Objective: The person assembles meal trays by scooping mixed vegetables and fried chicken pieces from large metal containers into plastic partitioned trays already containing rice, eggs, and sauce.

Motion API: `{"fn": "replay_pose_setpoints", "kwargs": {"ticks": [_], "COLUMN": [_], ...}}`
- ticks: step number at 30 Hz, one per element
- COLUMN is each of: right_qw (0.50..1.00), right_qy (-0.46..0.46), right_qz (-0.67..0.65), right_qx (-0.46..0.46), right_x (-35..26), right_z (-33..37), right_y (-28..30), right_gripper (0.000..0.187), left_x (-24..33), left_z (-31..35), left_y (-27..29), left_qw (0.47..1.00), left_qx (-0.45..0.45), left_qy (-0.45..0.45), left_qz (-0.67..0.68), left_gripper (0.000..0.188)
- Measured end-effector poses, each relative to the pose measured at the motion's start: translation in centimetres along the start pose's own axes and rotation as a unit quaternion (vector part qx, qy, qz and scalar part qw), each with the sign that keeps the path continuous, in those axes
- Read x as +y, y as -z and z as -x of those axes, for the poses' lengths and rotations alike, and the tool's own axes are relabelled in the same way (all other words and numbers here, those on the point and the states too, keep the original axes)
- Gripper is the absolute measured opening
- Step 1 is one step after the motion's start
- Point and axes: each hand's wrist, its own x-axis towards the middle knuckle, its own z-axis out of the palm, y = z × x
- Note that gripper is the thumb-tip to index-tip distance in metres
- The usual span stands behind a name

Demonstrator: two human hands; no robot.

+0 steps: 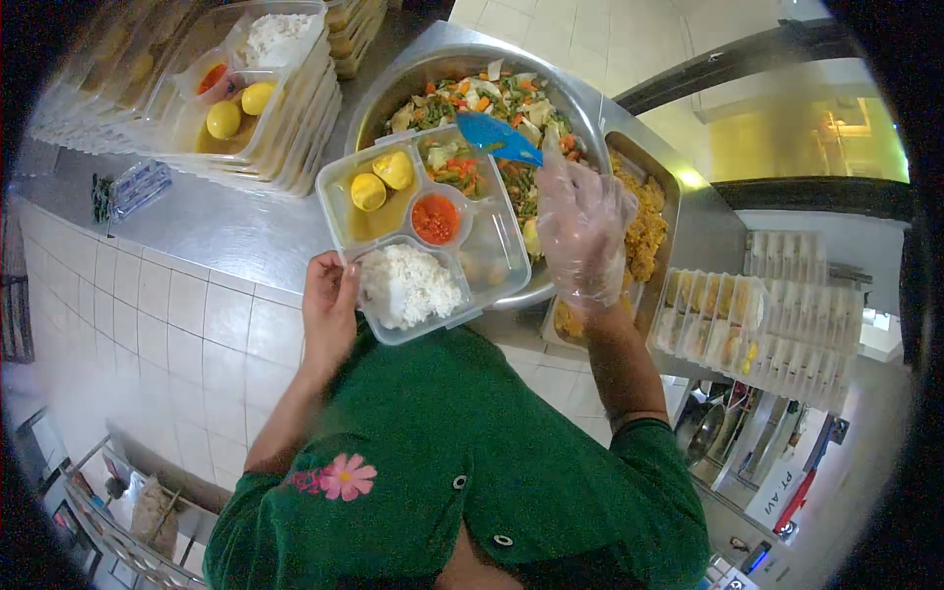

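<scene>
My left hand (331,307) grips a clear plastic meal box (503,258) by its near left corner. In its compartments are two yellow eggs (382,181) in sauce, white rice (405,285), red chili sambal (435,219) in a round cup, and mixed vegetables (454,169); the right-hand compartment holds no clear portion. My right hand (585,231), in a clear plastic glove, is closed around a blue serving spoon (499,138). The spoon's head is over the far edge of the box. Beneath both lies a big steel bowl (362,116) of chopped stir-fried vegetables (492,96).
Filled meal boxes (295,147) are stacked high at the far left of the steel counter (221,224). Right of the bowl is a metal pan (671,187) with golden-brown fried food (644,221). More stacked boxes (796,324) stand farther right. A small clear packet (138,187) lies near the left counter edge.
</scene>
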Motion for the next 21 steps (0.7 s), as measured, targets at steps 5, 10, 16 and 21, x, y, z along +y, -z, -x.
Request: {"fn": "replay_pose_setpoints", "kwargs": {"ticks": [5, 10, 16, 21], "right_qw": [0.998, 0.989, 0.985, 0.979], "right_qy": [-0.014, -0.073, -0.027, -0.103], "right_qz": [-0.013, -0.02, -0.005, -0.021], "right_qx": [0.066, 0.129, 0.172, 0.177], "right_x": [0.5, 1.1, 1.1, 0.7], "right_z": [0.9, 0.9, 2.0, 2.3], "right_y": [-2.2, -3.1, -3.5, -3.6], "right_gripper": [0.045, 0.04, 0.033, 0.025], "left_x": [-0.8, -0.8, -1.7, -1.0], "left_z": [-0.7, -1.9, -3.8, -5.0], "left_y": [0.7, 1.2, 2.8, 3.3], "left_qw": [0.999, 0.998, 0.995, 0.993], "left_qx": [-0.019, -0.032, -0.088, -0.115], "left_qy": [0.017, 0.028, 0.033, 0.02], "left_qz": [0.029, 0.047, 0.042, 0.019], "left_gripper": [0.015, 0.016, 0.017, 0.018]}}
